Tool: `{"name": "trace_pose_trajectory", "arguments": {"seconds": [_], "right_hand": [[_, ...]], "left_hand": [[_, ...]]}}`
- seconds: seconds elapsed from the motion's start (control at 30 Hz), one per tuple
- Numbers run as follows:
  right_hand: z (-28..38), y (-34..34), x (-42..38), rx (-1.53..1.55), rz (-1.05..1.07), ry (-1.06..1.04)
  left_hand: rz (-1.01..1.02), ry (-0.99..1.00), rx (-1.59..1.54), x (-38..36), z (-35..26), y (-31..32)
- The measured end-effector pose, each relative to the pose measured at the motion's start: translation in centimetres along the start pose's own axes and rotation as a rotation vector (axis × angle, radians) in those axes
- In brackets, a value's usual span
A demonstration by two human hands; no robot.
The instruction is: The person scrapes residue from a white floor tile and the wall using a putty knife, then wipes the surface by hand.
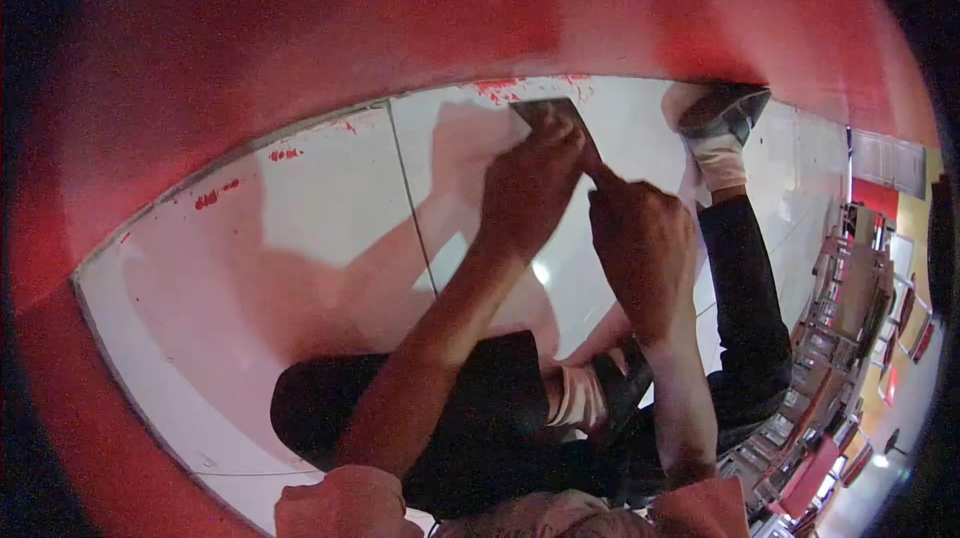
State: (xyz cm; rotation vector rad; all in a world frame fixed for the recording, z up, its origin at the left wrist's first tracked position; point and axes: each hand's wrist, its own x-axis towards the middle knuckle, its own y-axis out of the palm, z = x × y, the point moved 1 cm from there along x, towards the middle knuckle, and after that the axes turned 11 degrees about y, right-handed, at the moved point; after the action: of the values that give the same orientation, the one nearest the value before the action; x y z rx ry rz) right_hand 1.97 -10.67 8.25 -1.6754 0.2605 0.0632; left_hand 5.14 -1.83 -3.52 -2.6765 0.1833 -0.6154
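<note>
A scraper (586,141) with a flat, dark, wide blade lies low over the white tiled floor (330,208), its blade edge close to red paint marks (495,90) along the foot of the wall. My right hand (645,248) is closed around its handle. With bent fingers, my left hand (530,183) presses on the blade from above; the fingertips are partly hidden. Both arms reach forward over my folded leg.
A red wall (400,8) curves across the top. More red paint spots (285,154) dot the floor along it. My shoe (725,110) rests against the wall at right. Stacked furniture (830,328) stands farther right.
</note>
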Motion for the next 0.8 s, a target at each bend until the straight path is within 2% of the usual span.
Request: {"name": "trace_pose_trajectory", "arguments": {"seconds": [0.13,0.3,0.4,0.53,0.67,0.7,0.8], "right_hand": [[0.1,-1.3,-0.5,0.057,0.051,0.063],[0.2,-0.1,0.3,0.022,-0.01,0.017],[0.1,-0.4,0.1,0.022,-0.022,0.019],[0.1,0.1,0.6,0.048,-0.073,-0.056],[0.6,-0.8,-0.4,0.001,0.005,0.047],[0.6,-0.2,0.2,0.001,-0.019,0.007],[1.3,-0.9,0.6,-0.032,-0.032,0.0]], "left_hand": [[0.053,0.007,0.037,-0.3,-0.2,-0.8],[-0.026,0.037,0.095,0.0,-0.3,-0.6],[0.105,0.088,0.136,-0.8,-1.2,0.0],[0.023,0.011,0.064,0.2,0.0,-0.3],[0.059,-0.006,0.009,-0.4,-1.2,-0.4],[0.048,0.005,0.036,0.0,-0.7,-0.4],[0.143,-0.114,-0.016,1.0,-0.9,-1.7]]}}
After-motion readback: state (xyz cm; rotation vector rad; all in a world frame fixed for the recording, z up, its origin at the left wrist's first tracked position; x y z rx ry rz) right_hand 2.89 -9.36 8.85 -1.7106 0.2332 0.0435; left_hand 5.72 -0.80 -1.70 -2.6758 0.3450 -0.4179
